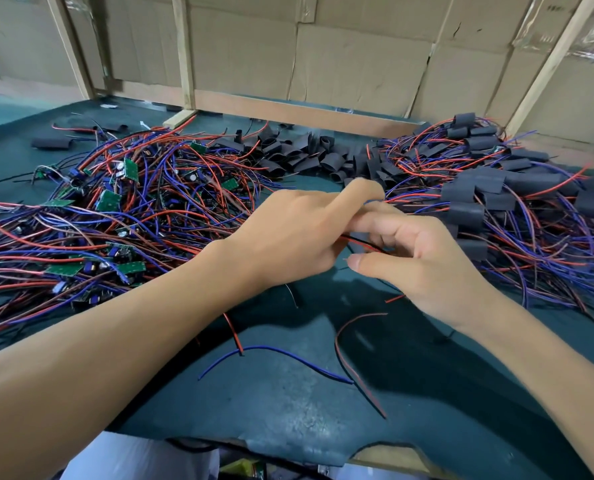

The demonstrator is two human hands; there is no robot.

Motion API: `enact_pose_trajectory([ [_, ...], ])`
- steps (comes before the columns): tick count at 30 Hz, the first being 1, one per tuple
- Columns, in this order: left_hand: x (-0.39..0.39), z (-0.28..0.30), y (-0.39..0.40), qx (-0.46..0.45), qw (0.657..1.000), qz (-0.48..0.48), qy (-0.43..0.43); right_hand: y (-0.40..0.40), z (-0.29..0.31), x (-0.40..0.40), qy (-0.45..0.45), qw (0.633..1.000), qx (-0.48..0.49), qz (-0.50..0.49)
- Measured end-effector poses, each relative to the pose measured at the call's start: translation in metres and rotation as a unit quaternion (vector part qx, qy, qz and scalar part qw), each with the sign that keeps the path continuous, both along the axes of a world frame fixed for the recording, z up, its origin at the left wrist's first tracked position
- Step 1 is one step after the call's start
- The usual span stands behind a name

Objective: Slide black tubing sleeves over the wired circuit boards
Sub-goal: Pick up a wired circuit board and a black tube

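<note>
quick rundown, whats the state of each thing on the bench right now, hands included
left hand: fingers curled, meeting the right hand over wires
right hand: fingers curled round thin red and black wires
bare circuit boards: unsleeved, tangled in a pile on the left
empty black sleeves: loose heap at the back centre
sleeved boards: covered, piled on the right
loose blue wire: lying on the green mat near the front edge

Left hand (288, 237) and right hand (423, 258) meet mid-frame; whatever they hold is mostly hidden behind the fingers (361, 194), only a short red and black wire (361, 243) shows between them. Can't tell if a board or sleeve is in there. Both hands motion-blurred. Bare-board pile (98, 216) cut off at left edge, sleeved pile (517, 202) at right edge. Counter (288, 403) front edge hidden by the forearms.
</note>
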State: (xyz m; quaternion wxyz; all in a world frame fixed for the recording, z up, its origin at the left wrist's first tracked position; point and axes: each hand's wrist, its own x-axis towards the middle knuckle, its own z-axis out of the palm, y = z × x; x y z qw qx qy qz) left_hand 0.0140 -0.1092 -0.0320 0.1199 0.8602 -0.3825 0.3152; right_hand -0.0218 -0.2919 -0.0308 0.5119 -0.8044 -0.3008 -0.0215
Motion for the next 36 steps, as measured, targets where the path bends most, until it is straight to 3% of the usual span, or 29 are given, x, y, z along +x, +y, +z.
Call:
enact_pose_trajectory([
  [4,0.000,-0.004,0.000,-0.020,1.000,-0.016,0.004,0.005,-0.002,-0.002,-0.019,0.998,-0.046,-0.042],
  [10,0.005,-0.009,-0.004,-0.077,0.983,-0.167,0.017,-0.002,0.005,0.000,-0.140,0.976,-0.009,-0.164],
  [15,0.012,-0.013,-0.006,-0.104,0.969,-0.222,0.013,-0.015,0.008,0.000,-0.115,0.985,-0.007,-0.127],
  [20,0.010,-0.011,0.000,-0.130,0.952,-0.273,0.049,-0.017,0.004,0.006,-0.162,0.970,0.012,-0.182],
  [23,0.019,-0.003,0.017,-0.116,0.978,-0.173,0.008,-0.035,0.012,0.016,-0.175,0.943,0.005,-0.283],
  [26,0.038,-0.003,0.041,-0.104,0.994,0.041,-0.011,-0.061,0.020,0.027,-0.135,0.883,-0.079,-0.443],
  [28,0.052,-0.007,0.056,-0.024,0.969,0.240,0.052,-0.073,0.023,0.029,-0.115,0.846,-0.122,-0.507],
  [30,0.056,-0.010,0.064,0.058,0.920,0.369,0.121,-0.079,0.025,0.030,-0.106,0.839,-0.128,-0.517],
  [34,0.057,-0.012,0.060,0.086,0.899,0.401,0.153,-0.073,0.027,0.029,-0.139,0.825,-0.170,-0.521],
  [36,0.057,-0.011,0.059,0.101,0.891,0.410,0.165,-0.063,0.025,0.025,-0.159,0.845,-0.166,-0.484],
])
